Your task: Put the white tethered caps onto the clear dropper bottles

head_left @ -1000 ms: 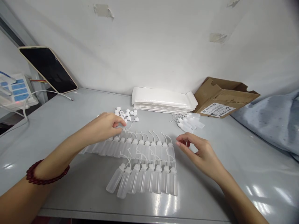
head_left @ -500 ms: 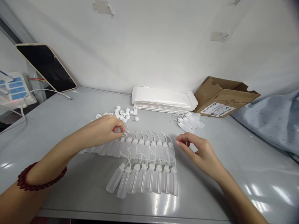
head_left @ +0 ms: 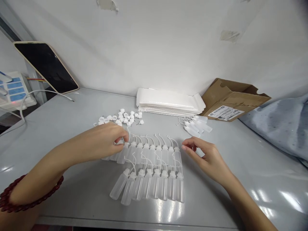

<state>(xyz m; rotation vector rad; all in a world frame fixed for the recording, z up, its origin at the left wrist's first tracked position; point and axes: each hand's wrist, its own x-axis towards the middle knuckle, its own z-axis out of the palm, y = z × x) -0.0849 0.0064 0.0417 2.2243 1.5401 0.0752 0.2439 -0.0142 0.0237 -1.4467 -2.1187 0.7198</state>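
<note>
Two rows of small clear plastic bottles with white tethered caps lie on the grey table. My left hand (head_left: 109,139) reaches over the left end of the back row, with thumb and index finger closed around the white neck of one bottle (head_left: 123,155). Part of that row is hidden behind the hand and wrist. Just past the row's right end, my right hand (head_left: 203,154) hovers with loosely curled fingers, a small gap at the tips and nothing between them. Nearer me is the front row of bottles (head_left: 148,187), its two leftmost ones tilted.
Small white needle-tipped caps (head_left: 126,118) lie in a pile behind the left hand. Flat white packets (head_left: 168,101) are stacked by the wall, near a cardboard box (head_left: 233,99). More bottles (head_left: 197,125) lie before the box. A phone (head_left: 47,65) leans at left near a white cable (head_left: 50,92).
My left hand has moved slightly down, from a cap strap to a bottle's neck in the back row. The right hand has stayed nearly still. The view has shifted a little.
</note>
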